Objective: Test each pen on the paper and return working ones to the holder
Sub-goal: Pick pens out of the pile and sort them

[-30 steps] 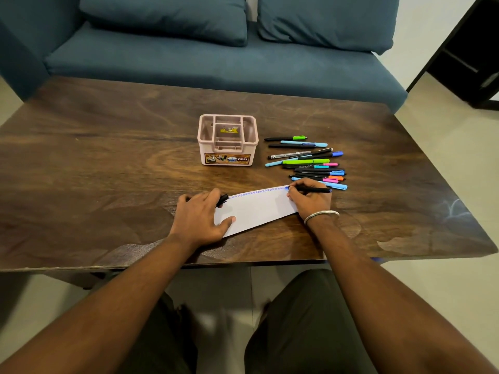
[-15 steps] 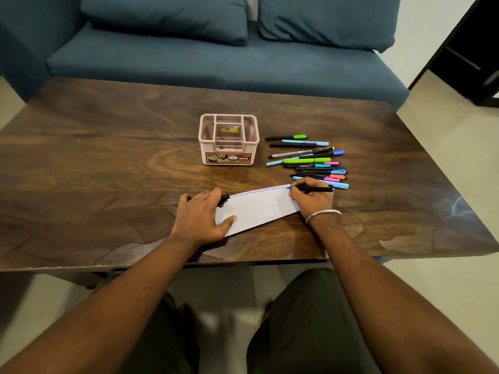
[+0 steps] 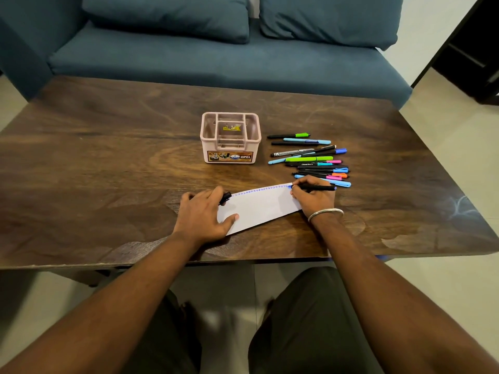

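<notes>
The right hand (image 3: pixel 313 197) grips a slim black pen (image 3: pixel 314 188) with a blue tip, fingers curled round its barrel, the tip pressed on the far right corner of a white strip of paper (image 3: pixel 262 207). A row of small blue loops runs along the paper's far edge, from near the left hand to the pen tip. The left hand (image 3: pixel 204 215) lies on the paper's left end, thumb stretched flat across the sheet — and its fingers pinch a small black pen cap (image 3: pixel 225 198) at the paper's far left corner.

The paper lies slanted on the dark brown wooden surface (image 3: pixel 108 171), close to the near edge. Behind it, around the middle of the surface, stands a pale pink plastic pen holder (image 3: pixel 230 137) with several compartments and a printed label on its front; no pens show inside it. To the holder's right lies a loose pile of coloured pens (image 3: pixel 310 159) — green, light blue, black, pink and orange among them — all roughly parallel, the nearest ones just beside the right hand.

A silver metal bangle (image 3: pixel 325 213) circles the right wrist. Beyond the surface sits a dark blue fabric sofa (image 3: pixel 216 60) with two cushions.
</notes>
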